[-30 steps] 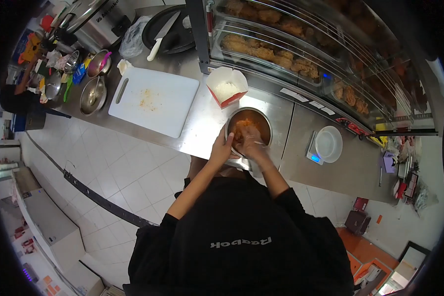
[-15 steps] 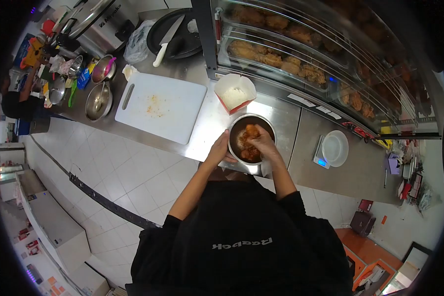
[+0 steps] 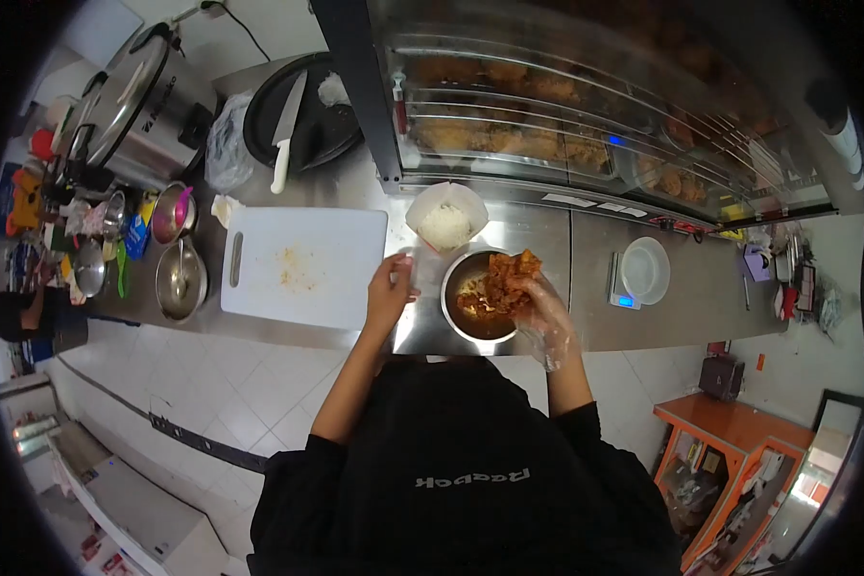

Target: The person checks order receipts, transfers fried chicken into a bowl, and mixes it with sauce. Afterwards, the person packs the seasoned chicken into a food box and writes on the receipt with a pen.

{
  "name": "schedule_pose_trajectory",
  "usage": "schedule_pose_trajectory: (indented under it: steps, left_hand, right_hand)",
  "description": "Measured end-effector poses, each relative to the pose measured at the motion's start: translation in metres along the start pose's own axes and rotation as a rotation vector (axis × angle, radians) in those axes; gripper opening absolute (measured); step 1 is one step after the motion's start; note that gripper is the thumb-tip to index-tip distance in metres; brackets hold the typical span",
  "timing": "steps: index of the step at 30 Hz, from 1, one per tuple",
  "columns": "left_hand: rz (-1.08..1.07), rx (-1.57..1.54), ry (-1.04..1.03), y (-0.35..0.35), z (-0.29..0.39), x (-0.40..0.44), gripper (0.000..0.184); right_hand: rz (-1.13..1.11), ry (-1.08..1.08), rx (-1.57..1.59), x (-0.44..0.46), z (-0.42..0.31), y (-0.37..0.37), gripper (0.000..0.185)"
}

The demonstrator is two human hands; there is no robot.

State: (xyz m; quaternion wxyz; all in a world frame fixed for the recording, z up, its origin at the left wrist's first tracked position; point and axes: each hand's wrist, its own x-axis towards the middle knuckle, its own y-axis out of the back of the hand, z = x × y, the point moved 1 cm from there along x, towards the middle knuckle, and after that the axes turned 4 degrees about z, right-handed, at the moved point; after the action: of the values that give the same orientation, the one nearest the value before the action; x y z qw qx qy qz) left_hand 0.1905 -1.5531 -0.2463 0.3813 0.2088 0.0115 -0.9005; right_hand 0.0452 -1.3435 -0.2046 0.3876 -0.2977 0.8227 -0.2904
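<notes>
My right hand (image 3: 545, 312), in a clear plastic glove, is closed around sauce-coated fried chicken pieces (image 3: 511, 274) at the right rim of a steel mixing bowl (image 3: 448, 324). Dark red sauce and bits lie in the bowl's bottom. Beside the right edge of the white cutting board (image 3: 341, 245), my left hand (image 3: 391, 290) is apart from the bowl, its fingers loosely bent and apart with nothing seen in them. Just behind the bowl stands a paper box (image 3: 470, 208) with white rice (image 3: 445, 228) in it.
A knife (image 3: 286, 134) lies on a round black pan (image 3: 328, 130) at the back. The glass food display (image 3: 509, 125) rises behind the counter. To the right, a white bowl (image 3: 645, 272) sits on a scale (image 3: 622, 296). Metal bowls (image 3: 180, 288) and a large cooker (image 3: 149, 115) stand left.
My left hand has let go of the bowl and moved left. My right hand has lifted the chicken from inside the bowl to its upper right rim. The camera view has shifted.
</notes>
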Motion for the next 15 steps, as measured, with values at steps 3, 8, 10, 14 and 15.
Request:
schedule_pose_trajectory:
  steps: [3,8,10,14,15]
  left_hand:
    - [0.058,-0.019,-0.041,-0.003,0.027,0.013,0.051]
    - [-0.061,0.023,-0.010,-0.019,0.044,0.040,0.059]
    - [-0.142,-0.053,-0.016,-0.018,0.039,0.045,0.058]
    - [-0.219,-0.138,0.041,-0.016,0.030,0.051,0.061]
    - [-0.233,-0.146,0.059,-0.014,0.031,0.052,0.062]
  right_hand:
    - [0.030,0.070,0.049,-0.006,-0.016,-0.038,0.041]
    - [0.052,0.158,-0.005,0.022,-0.026,-0.069,0.042]
    - [0.036,0.270,-0.102,0.044,-0.022,-0.073,0.041]
    - [0.005,0.468,-0.496,0.070,-0.027,-0.107,0.041]
    - [0.014,0.446,-0.705,0.078,-0.031,-0.110,0.043]
